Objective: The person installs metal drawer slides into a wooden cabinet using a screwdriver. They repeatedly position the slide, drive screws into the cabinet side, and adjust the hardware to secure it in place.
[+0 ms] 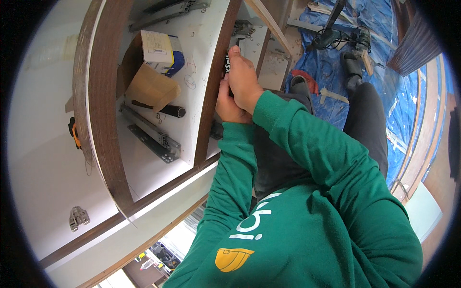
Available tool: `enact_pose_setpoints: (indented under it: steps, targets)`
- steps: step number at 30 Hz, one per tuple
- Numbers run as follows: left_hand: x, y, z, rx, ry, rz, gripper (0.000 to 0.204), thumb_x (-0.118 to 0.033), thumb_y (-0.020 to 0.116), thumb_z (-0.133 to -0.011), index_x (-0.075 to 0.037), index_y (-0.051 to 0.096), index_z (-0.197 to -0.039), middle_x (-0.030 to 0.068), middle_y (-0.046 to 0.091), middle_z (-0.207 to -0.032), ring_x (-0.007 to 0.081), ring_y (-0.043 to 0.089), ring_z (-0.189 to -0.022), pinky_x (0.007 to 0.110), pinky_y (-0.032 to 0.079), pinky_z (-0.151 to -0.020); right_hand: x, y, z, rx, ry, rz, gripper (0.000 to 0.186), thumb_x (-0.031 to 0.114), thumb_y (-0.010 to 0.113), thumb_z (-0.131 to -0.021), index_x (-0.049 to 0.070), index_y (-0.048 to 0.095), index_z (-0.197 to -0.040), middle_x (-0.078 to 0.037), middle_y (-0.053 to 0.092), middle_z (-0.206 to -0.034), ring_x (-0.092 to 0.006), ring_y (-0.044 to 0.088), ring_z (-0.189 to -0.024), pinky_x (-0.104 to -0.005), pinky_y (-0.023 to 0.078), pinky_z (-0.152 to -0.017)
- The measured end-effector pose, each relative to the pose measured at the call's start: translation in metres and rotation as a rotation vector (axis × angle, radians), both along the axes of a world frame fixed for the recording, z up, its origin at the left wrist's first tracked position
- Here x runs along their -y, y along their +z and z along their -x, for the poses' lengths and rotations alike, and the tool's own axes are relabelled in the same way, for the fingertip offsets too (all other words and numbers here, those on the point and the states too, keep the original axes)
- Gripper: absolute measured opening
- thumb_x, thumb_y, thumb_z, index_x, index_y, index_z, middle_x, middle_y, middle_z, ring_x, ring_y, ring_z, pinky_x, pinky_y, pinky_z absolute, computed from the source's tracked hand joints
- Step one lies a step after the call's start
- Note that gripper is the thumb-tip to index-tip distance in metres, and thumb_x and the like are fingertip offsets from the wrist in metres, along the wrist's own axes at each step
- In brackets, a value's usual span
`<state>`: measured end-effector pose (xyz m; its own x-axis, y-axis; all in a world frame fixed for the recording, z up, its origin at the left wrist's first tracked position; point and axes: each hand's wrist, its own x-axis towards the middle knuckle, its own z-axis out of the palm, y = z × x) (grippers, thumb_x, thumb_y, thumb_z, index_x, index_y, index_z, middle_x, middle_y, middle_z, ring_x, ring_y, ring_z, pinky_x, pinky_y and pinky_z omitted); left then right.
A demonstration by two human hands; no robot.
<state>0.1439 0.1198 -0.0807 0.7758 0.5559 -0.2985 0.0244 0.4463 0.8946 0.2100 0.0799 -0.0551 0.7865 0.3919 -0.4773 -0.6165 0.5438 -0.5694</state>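
Observation:
My right hand (244, 78) is closed over a black object with white lettering (227, 66), beside the dark brown front edge of a white cabinet's panel (214, 96). My left hand (230, 106) is just below it, partly hidden by the right, its fingers wrapped round the same object against that edge. How much of the object lies within my hands is hidden. In the compartment to the left are a printed carton (158, 50) with a brown flap, a dark tube (174, 110) and metal drawer runners (149, 137).
A metal hinge (78, 218) and an orange-black tape measure (75, 133) lie at the left. At the right, my legs (365, 120) are over blue plastic sheeting (314, 110), with a cabled power tool (329, 38) and wood strips. Boards (422, 144) line the right side.

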Motion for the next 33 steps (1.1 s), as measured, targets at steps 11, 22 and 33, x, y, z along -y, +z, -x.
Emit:
enact_pose_setpoints:
  steps: [11, 22, 33]
  targets:
    - [-0.003, -0.003, -0.006, 0.012, -0.006, 0.085, 0.035, -0.029, 0.048, -0.101, -0.001, 0.061, -0.118, 0.0098, 0.065, -0.112, 0.0212, 0.065, -0.096, 0.034, 0.054, -0.080, -0.006, -0.005, -0.008, 0.045, -0.001, 0.033, 0.057, 0.048, 0.040, -0.103, -0.004, 0.061, -0.111, -0.008, 0.054, -0.082, -0.0183, 0.047, -0.074, -0.0334, 0.042, -0.070]
    - [0.004, -0.010, -0.006, 0.018, 0.046, 0.084, 0.041, -0.029, 0.050, -0.100, -0.001, 0.056, -0.129, 0.0096, 0.064, -0.116, 0.0202, 0.065, -0.100, 0.033, 0.054, -0.083, 0.007, 0.001, -0.009, -0.028, 0.040, -0.087, 0.049, 0.045, 0.041, -0.104, 0.001, 0.060, -0.095, -0.007, 0.058, -0.074, -0.0160, 0.052, -0.062, -0.0306, 0.046, -0.059]
    - [-0.003, -0.029, -0.013, 0.069, -0.018, -0.064, 0.035, -0.026, 0.046, -0.102, -0.003, 0.055, -0.127, 0.0073, 0.062, -0.116, 0.0172, 0.063, -0.102, 0.032, 0.053, -0.084, 0.006, -0.006, -0.014, 0.083, 0.046, -0.004, 0.048, 0.044, 0.040, -0.105, 0.001, 0.061, -0.094, -0.007, 0.058, -0.071, -0.0158, 0.053, -0.059, -0.0298, 0.046, -0.055]
